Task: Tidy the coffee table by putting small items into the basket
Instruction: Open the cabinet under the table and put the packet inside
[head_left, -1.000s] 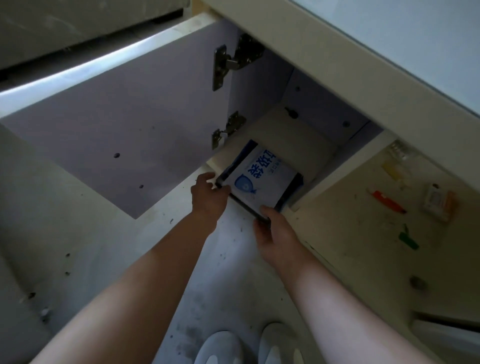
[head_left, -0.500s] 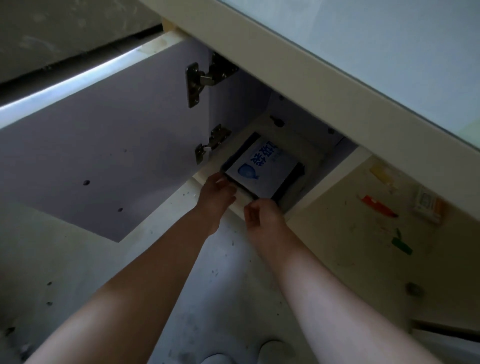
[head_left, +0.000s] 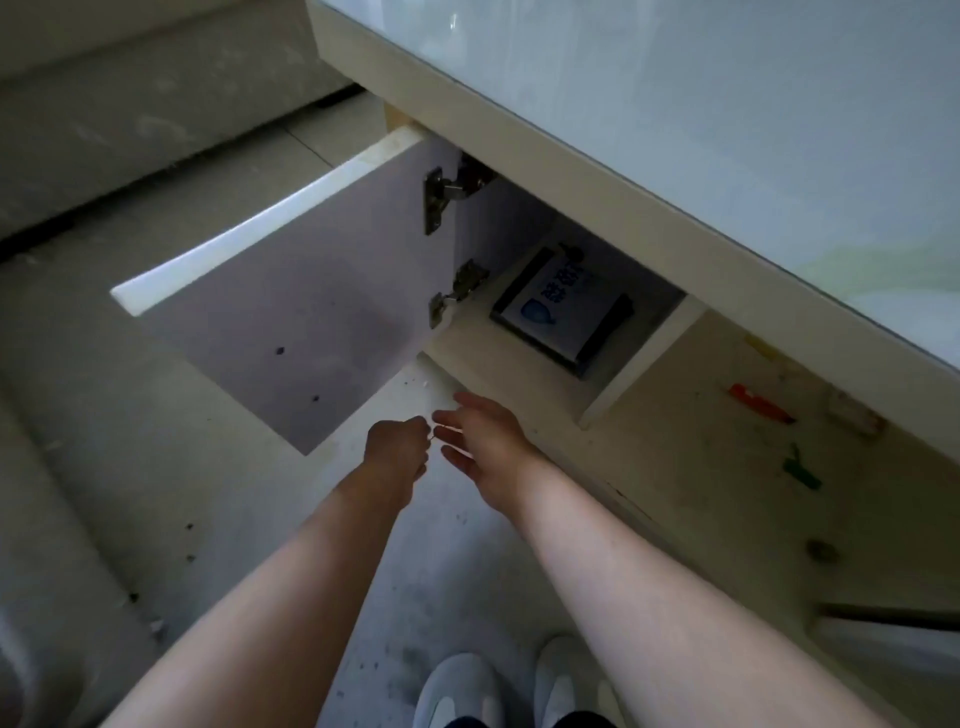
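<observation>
Under table (head_left: 519, 150) | cabinet door (head_left: 291, 322) open | basket (head_left: 563, 312) inside | grey floor (head_left: 104, 467)

dim, soft-focus view; glare on door edge (head_left: 270, 218), wide-angle bending.

Two bare forearms without sleeves, watch or rings, ending in an unadorned left hand (head_left: 397, 449) and right hand (head_left: 488, 452); on the feet a pair of pale grey-white rounded shoes (head_left: 511, 686), with a dark trouser hem (head_left: 519, 721) just showing at the bottom edge.
</observation>
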